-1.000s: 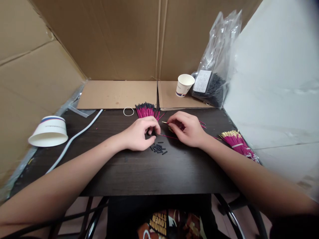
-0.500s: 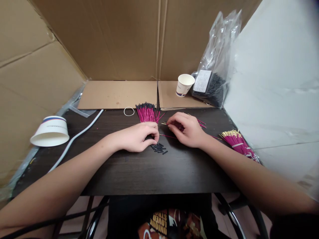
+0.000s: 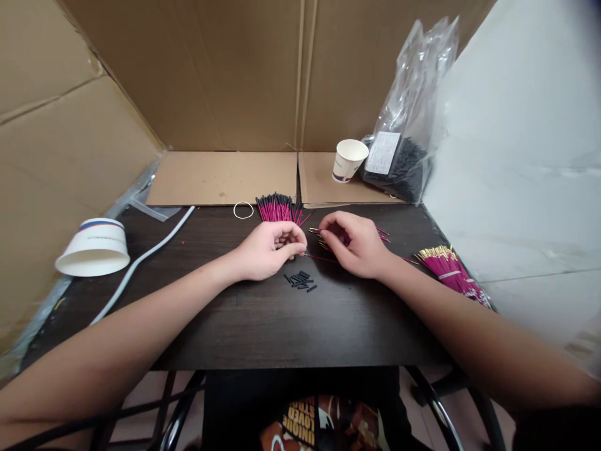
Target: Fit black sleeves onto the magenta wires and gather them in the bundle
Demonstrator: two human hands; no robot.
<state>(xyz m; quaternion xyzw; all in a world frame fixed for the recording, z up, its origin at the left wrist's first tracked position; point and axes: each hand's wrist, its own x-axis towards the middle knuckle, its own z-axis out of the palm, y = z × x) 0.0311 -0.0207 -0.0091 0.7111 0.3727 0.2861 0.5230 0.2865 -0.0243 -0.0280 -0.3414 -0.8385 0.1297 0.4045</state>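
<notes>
My left hand (image 3: 267,249) rests on the dark table (image 3: 263,319) with its fingers pinched together at the end of a thin pink wire (image 3: 319,257); what the fingertips hold is too small to name. My right hand (image 3: 354,243) is curled over several loose pink wires and grips the one that points at my left fingertips. A small heap of short black tubes (image 3: 299,279) lies just in front of both hands. Behind my left hand stands a bundle of pink wires with black ends (image 3: 275,207).
A second bundle of pink wires with gold tips (image 3: 446,266) lies at the right edge. A paper cup (image 3: 348,160) and a clear bag of black pieces (image 3: 399,164) stand at the back right. An overturned paper bowl (image 3: 94,247), a white cable (image 3: 141,260) and a rubber band (image 3: 243,210) lie left. Cardboard walls surround the table.
My left hand lifted off the heap of black tubes and moved its pinched fingers up to the tip of the wire. My right hand barely shifted.
</notes>
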